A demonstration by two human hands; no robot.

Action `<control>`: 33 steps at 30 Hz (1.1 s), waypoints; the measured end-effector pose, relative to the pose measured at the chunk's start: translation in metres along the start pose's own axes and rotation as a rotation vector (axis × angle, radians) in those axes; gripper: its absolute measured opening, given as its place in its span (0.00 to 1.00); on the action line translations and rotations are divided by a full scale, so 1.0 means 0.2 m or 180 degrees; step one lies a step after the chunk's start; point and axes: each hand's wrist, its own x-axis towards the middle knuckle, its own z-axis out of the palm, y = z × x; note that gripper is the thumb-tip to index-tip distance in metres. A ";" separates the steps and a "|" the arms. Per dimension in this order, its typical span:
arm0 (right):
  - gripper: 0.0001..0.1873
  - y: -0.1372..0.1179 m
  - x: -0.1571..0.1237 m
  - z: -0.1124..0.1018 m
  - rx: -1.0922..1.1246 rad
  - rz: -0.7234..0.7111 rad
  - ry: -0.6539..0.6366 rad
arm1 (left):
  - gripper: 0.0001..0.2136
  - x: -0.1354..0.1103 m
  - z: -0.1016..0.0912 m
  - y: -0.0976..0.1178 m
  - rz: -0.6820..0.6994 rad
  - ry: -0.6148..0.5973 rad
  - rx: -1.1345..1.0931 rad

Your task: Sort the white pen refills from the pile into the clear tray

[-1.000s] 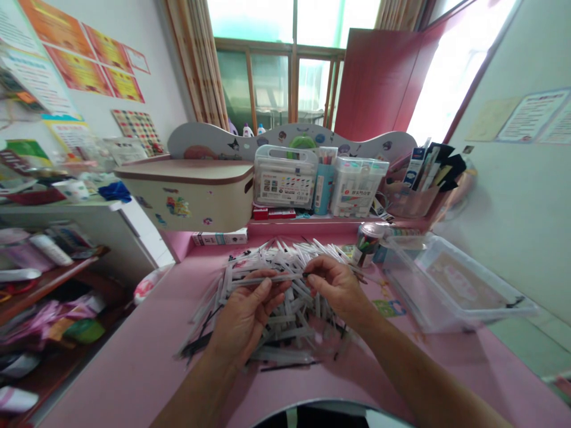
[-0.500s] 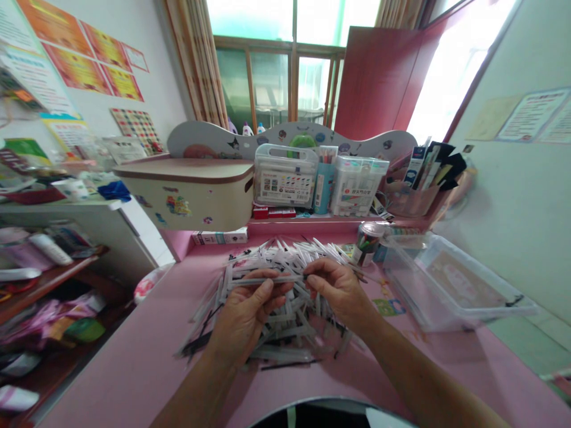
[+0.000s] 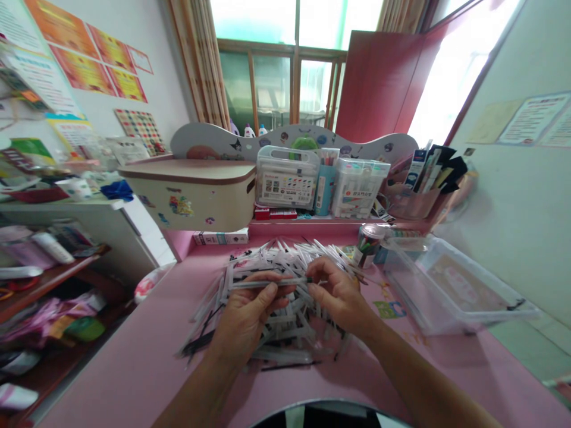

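A heap of thin clear pens point(image 3: 285, 309) with black tips lies on the pink desk point(image 3: 134, 368) in front of me. My left hand point(image 3: 245, 315) is closed round one clear pen point(image 3: 267, 283), held level above the heap. My right hand point(image 3: 334, 294) pinches that pen's right end, where a dark tip shows. Both hands hover over the middle of the heap, close together.
A clear plastic bin point(image 3: 450, 285) stands open at the right. Behind the heap are a small jar of coloured pens point(image 3: 368, 241), marker cases point(image 3: 285, 184), a cream storage box point(image 3: 191, 193) and a pen holder point(image 3: 419, 184). Cluttered shelves point(image 3: 49, 261) are at the left.
My right hand has shifted slightly and turned its fingers at the pen's end. The left hand keeps the pen almost still. The view has dipped a little.
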 end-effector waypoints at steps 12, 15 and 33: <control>0.05 -0.01 0.00 0.00 -0.0003 -0.0265 -0.0042 | 0.07 -0.01 -0.01 0.00 -0.0008 -0.0157 0.0075; 0.12 -0.01 0.00 0.00 -0.0191 -0.0254 -0.0082 | 0.07 -0.01 -0.01 0.00 -0.0041 -0.0185 0.0086; 0.07 -0.01 0.00 0.01 -0.0051 -0.0236 -0.0007 | 0.06 -0.01 -0.01 0.00 0.0015 -0.0203 0.0207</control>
